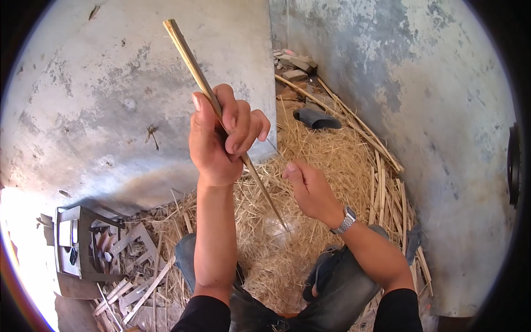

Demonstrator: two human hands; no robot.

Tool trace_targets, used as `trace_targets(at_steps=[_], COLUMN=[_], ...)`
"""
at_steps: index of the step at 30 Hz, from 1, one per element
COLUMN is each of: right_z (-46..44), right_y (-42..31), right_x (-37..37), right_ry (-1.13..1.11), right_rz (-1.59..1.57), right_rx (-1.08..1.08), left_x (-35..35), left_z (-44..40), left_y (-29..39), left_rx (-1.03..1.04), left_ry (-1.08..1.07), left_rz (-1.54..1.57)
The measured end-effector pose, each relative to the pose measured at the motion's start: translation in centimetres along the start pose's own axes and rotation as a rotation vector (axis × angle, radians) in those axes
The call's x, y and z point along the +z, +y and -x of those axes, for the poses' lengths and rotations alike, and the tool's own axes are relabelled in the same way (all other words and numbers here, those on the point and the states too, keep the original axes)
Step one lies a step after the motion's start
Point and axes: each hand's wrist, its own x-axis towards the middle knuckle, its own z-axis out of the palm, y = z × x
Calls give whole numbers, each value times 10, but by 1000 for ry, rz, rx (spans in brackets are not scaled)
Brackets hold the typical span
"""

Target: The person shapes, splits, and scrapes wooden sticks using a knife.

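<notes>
A long thin split stick (191, 58), pale along one side, slants across the middle, its upper end near the wall and its lower end over the straw. My left hand (227, 130) is raised, its fingers wrapped round the stick. My right hand (310, 185), with a metal watch (345, 220) on the wrist, is lower and to the right, its fingers curled closed. A thin dark rod or blade (275, 148) runs between the fingertips of both hands; its ends are hidden in them.
Straw-like shavings (332, 160) cover the floor between my legs. Long strips (381, 188) lie along the right wall, near a dark curved piece (317, 118) and bricks (296, 74). At the lower left stand a grey frame (82, 243) and wood scraps (135, 243).
</notes>
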Motion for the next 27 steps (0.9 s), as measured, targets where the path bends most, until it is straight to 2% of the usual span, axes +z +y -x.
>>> trace_targets(at_steps=[2, 3, 5, 7, 10, 11, 14, 16, 17, 19, 22, 23, 25, 27], right_z=[1, 2, 6, 12, 28, 33, 50, 56, 61, 58, 54, 59, 76, 102], right_y=[-1, -5, -14, -32, -85, -82, -32, 6, 9, -18, -76, -70, -37, 27], right_x=[-1, -3, -7, -8, -14, -5, 27, 33, 36, 38, 21, 27, 45, 61], right_ry=[24, 4, -12, -36, -79, -66, -77, -438, -406, -121, -25, -18, -55, -304], right_rz=[-16, -71, -121, -310, -205, -203, -167, -58, -52, -166, -315, -310, -220, -72], right_rx=[-13, 55, 123, 141, 113, 123, 256, 615, 623, 284, 172, 184, 405, 692], left_x=[1, 3, 9, 18, 27, 30, 23, 16, 16, 25, 38, 41, 41, 30], left_z=[0, 0, -1, -3, -4, -4, 0, 0, 0, 1, 3, 5, 7, 6], left_y=[-1, -3, -6, -12, -23, -26, -18, -14, -16, -20, -22, -22, -20, -14], left_rx=[-1, -2, 34, 64, 130, 166, 156, 193, 198, 192, 187, 198, 221, 197], left_ry=[65, 62, 245, 281, 335, 354, 412, 398, 395, 406, 438, 437, 435, 500], left_rz=[-79, -76, -245, -320, -454, -507, -581, -529, -493, -475, -481, -547, -594, -600])
